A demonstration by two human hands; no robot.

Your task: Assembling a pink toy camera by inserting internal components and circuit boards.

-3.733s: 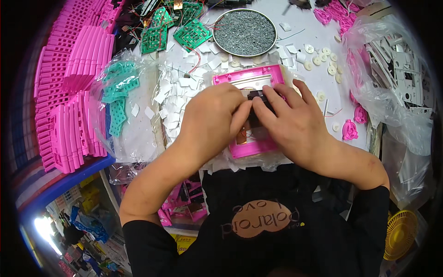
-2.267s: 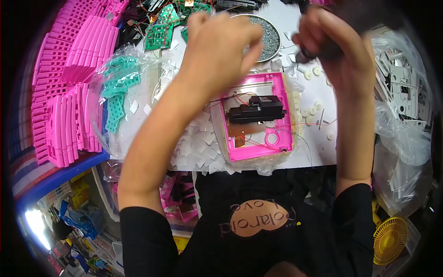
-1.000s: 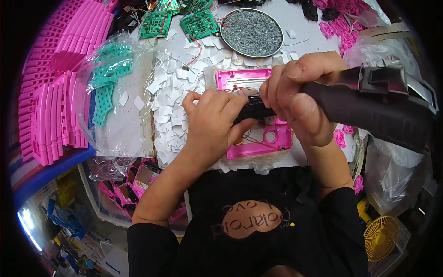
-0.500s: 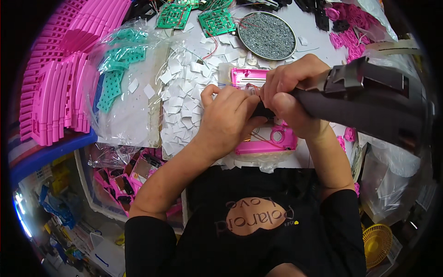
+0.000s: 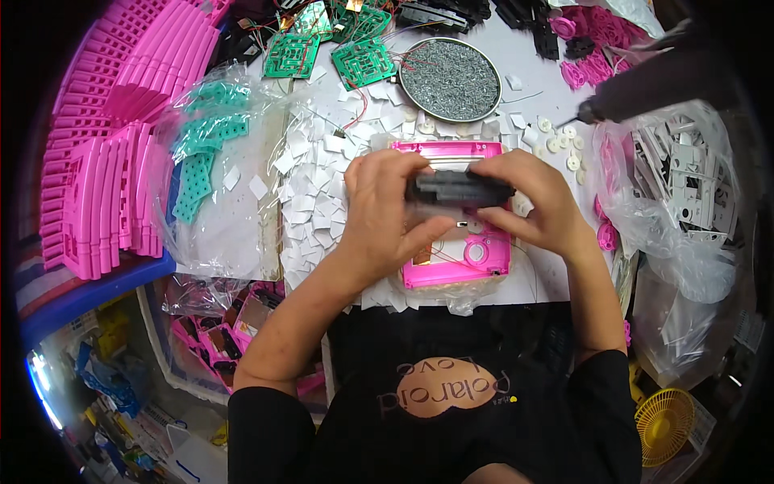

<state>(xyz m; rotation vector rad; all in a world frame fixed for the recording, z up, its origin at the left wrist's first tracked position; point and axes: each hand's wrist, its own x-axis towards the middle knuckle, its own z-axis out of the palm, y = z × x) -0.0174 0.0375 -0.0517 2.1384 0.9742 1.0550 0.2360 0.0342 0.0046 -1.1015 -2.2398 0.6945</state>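
Both hands grip a black plastic part (image 5: 459, 187), blurred by motion, above an open pink plastic casing (image 5: 501, 256). My left hand (image 5: 379, 210) has its fingers on the part's left end, the thumb pointing inward below it. At the right end, my right hand (image 5: 538, 203) pinches the part between thumb and fingers. Thin wires and a round ring show in the casing's near half; pale strips run across its far half. A black power screwdriver (image 5: 661, 85) hangs at the upper right, apart from both hands.
White paper squares (image 5: 310, 189) cover the table to the left. Beyond the casing stand a round dish of small grey screws (image 5: 450, 81) and green circuit boards (image 5: 363, 60). Stacked pink panels (image 5: 101, 206) line the far left; bagged white parts (image 5: 685, 177) lie right.
My right hand has let go of the screwdriver, which now hangs farther up and right. Both hands now hold the black part, raised over the casing.
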